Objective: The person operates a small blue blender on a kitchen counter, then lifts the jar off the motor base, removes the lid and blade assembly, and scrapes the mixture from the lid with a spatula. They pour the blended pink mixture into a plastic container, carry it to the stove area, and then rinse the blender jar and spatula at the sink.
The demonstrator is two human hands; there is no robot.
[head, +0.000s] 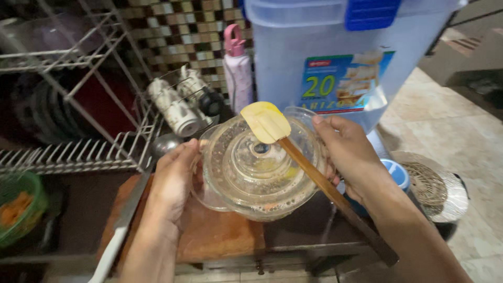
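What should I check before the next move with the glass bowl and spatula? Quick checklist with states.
1. Left hand grips the glass bowl rim: ok.
2. Right hand supports the bowl's far rim: ok.
3. Spatula secured: its wooden handle runs under the right hand, grip cannot tell.
4. Bowl level: not ok, tilted toward the camera.
5. Bowl emptied: not ok, yellowish residue inside.
6. Set-down spot: wooden cutting board below shows bare surface, ok; knife lies along its left edge, not ok.
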